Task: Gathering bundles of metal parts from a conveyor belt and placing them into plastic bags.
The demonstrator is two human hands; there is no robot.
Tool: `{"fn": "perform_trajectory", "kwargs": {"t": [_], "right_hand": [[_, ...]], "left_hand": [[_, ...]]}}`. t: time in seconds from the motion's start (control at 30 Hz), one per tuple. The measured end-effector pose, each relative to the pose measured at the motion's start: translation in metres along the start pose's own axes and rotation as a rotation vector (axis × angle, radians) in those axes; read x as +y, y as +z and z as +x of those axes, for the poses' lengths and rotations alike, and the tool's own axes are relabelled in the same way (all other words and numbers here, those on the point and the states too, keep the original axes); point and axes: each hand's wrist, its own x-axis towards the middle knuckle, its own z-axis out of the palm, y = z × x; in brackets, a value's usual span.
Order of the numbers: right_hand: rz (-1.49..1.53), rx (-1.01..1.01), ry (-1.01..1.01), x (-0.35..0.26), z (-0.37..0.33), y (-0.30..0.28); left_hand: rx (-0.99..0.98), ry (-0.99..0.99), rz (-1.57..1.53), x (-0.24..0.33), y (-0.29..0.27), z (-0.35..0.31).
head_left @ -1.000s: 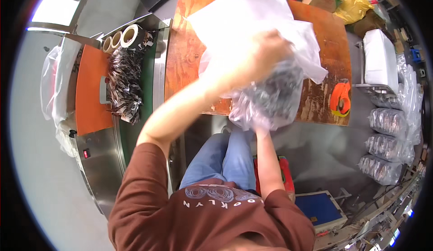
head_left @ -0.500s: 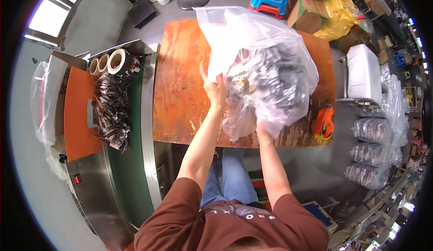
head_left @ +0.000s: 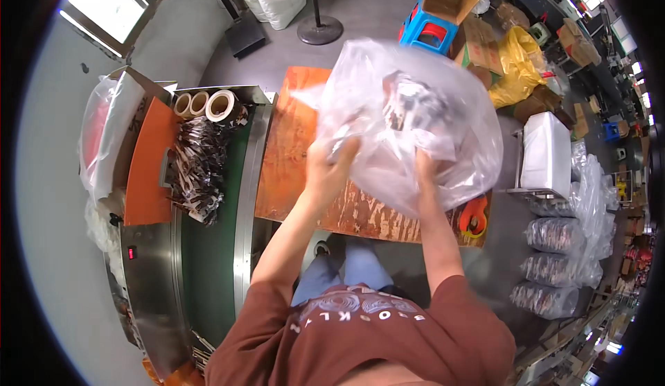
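Note:
A large clear plastic bag bulges over the orange-brown wooden table. Inside it shows a bundle of dark, shiny, crinkled packets, blurred by motion. My left hand grips the bag's near left side, thumb up, its other fingers partly behind the film. At the near middle, my right hand is closed on the gathered film, with the fingertips partly covered by plastic. An orange-red tape dispenser lies at the table's near right corner.
To the left, a green conveyor belt carries a heap of shiny strips beside film rolls. Filled clear bags are stacked on the right. Behind the table are a blue stool, cartons and a yellow sack.
The bag has been turned and spread wider, its film now covering more of the dark bundle. My right hand has risen further over the table. The view has shifted.

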Motion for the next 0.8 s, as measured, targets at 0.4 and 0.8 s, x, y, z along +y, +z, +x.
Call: {"fn": "perform_trajectory", "kwargs": {"t": [0.4, 0.8], "right_hand": [[-0.836, 0.554, -0.454, -0.141, 0.027, 0.042], [-1.289, 0.001, 0.549, -0.092, 0.06, 0.013]], "left_hand": [[0.313, -0.152, -0.406, -0.005, -0.065, 0.013], [0.146, -0.374, -0.459, -0.052, -0.07, -0.011]]}}
